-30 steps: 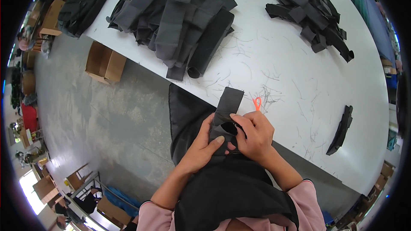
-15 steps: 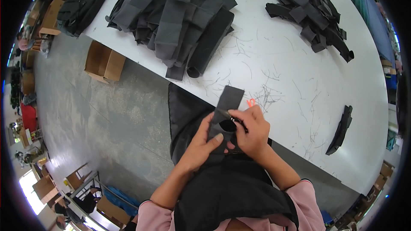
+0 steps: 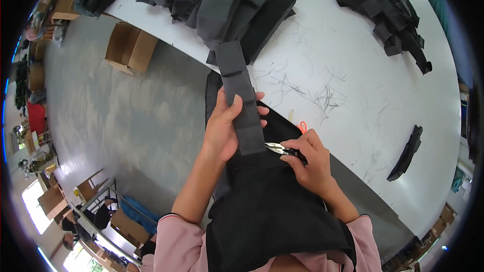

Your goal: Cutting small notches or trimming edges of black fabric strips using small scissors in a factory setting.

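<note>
You have the dark grey strip (image 3: pixel 240 85) held lengthwise above your black apron (image 3: pixel 275 206) and the near edge of the white table (image 3: pixel 312 45), your left hand (image 3: pixel 220 130) gripping it with the thumb on its upper face and fingertips showing past its right side. Your right hand (image 3: pixel 312 163) is closed around the small snips (image 3: pixel 286 151), an orange loop (image 3: pixel 303 126) sticking out beyond the fingers, and the blade tips sit at the strip's lower right corner; whether they touch it, I cannot tell. Going by that, this strip seems partway through its trimming, with at least that end perhaps unfinished. The thread scraps (image 3: pixel 328 98) on the table suggest plenty of snipping is done, but the large heap (image 3: pixel 217 5), the smaller heap (image 3: pixel 385 12) and the lone dark bundle (image 3: pixel 406 153) do not show which pieces are trimmed and which are left
</note>
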A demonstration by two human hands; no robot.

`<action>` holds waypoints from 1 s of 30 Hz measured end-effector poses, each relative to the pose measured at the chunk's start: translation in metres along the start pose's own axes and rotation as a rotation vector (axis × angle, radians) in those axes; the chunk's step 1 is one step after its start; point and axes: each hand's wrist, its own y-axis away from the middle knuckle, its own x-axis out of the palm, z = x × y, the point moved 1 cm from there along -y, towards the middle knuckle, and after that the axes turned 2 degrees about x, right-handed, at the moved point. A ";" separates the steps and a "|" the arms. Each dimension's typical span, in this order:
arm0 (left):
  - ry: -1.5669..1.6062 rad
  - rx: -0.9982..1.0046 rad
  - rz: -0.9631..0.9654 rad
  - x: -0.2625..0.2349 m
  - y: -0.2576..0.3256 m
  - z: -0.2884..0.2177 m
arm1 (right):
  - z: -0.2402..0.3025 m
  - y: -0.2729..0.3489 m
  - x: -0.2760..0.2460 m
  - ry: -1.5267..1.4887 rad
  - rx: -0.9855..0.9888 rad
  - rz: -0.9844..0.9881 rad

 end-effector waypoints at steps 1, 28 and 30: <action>0.003 0.001 -0.006 -0.001 -0.002 -0.001 | 0.001 0.000 0.000 0.016 0.002 0.011; 0.169 0.153 -0.194 0.013 0.007 0.006 | 0.008 0.009 0.018 0.252 -0.153 -0.148; 0.199 0.164 -0.226 0.013 0.008 0.008 | 0.008 0.010 0.018 0.257 -0.162 -0.157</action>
